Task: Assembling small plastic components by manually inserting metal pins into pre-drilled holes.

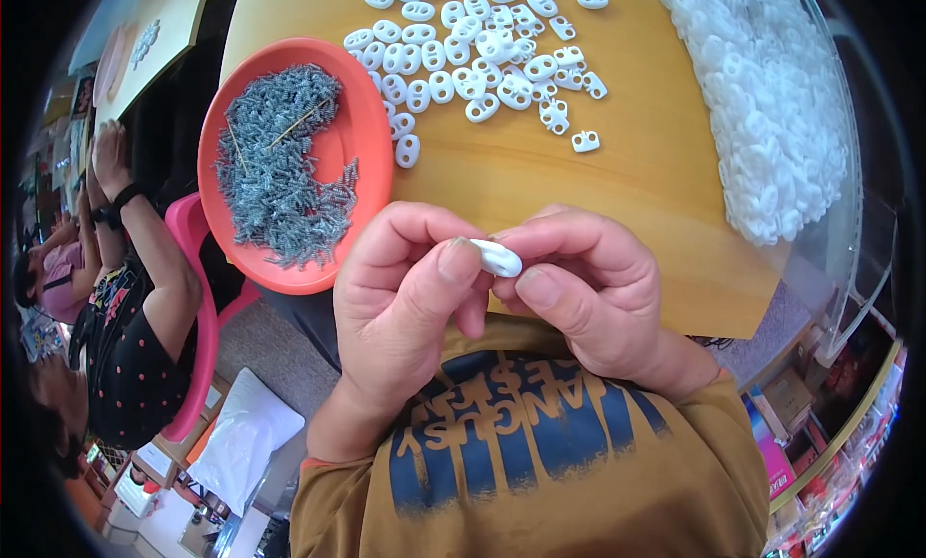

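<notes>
Between my two hands, in front of my chest, is a small white oval plastic cord lock (501, 259). My left hand (410, 293) pinches its left end between thumb and forefinger. On the other side my right hand (598, 293) is closed, its thumb and fingertips on the right end of the piece. Whether a smaller part sits between the fingers is hidden. Beyond my hands, several white two-holed oval pieces (441, 86) lie loose on the table, with some squarish white inner pieces (585, 141) among them at the right.
A red-orange basin (368, 143) of small metal springs (280, 172) stands at the left, two thin sticks lying on the springs. At the right, a clear container (849, 211) holds a heap of white pieces (762, 105). Another person (135, 317) sits at the left beside a pink chair (204, 336).
</notes>
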Action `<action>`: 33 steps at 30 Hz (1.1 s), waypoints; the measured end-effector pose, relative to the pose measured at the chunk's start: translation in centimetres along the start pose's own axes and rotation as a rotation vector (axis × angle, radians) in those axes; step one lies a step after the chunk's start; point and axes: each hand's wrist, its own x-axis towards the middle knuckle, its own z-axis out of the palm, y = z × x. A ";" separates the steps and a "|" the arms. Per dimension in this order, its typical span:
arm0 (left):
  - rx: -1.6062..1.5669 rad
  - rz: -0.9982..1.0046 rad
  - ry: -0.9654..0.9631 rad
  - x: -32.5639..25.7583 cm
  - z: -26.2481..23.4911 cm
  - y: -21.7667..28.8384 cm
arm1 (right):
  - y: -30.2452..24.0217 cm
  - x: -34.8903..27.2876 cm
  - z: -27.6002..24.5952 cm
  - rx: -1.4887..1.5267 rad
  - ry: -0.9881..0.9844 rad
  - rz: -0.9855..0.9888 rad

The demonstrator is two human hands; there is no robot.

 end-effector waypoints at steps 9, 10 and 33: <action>-0.037 -0.042 -0.025 -0.1 -0.1 0.2 | 0.2 0.2 -0.2 -0.134 0.014 -0.062; -0.042 -0.046 -0.016 -0.3 0.0 0.2 | 0.1 0.0 -0.2 -0.164 0.010 -0.067; 0.002 -0.200 0.028 -0.6 0.5 1.4 | -0.2 -0.3 0.2 0.104 0.100 0.158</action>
